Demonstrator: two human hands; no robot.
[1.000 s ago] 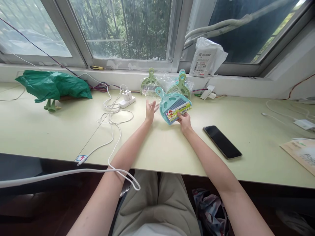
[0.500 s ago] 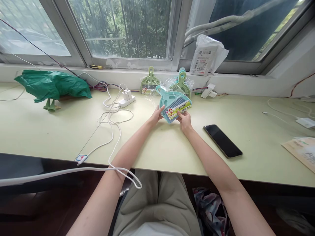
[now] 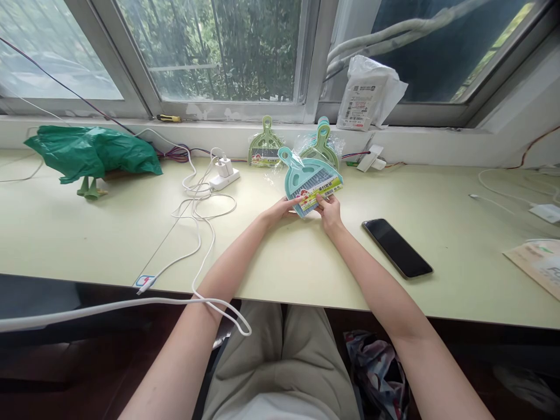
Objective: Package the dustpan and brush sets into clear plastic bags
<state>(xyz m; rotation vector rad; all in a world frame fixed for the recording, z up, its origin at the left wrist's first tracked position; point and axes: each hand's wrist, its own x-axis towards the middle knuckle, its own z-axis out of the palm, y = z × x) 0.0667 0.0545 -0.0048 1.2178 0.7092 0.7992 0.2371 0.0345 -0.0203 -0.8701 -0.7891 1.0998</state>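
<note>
Both my hands hold a light-blue dustpan and brush set, wrapped in clear plastic with a yellow-green printed label. It is tilted, its handle pointing up and to the left. My left hand grips its lower left edge, thumb lying over the label. At the bottom edge on the right, my right hand pinches it with the thumb on the label. Behind it, a green dustpan set leans at the wall, and a stack of green and blue dustpans stands to the right of that.
A black phone lies right of my right forearm. White cables run left around a power strip, and one crosses my left forearm. Further left is a green plastic bag. A wrapped package rests on the sill.
My left hand has slid from the dustpan's left side to lower on it, thumb now over the label. The dustpan set has shifted slightly and tilted a little.
</note>
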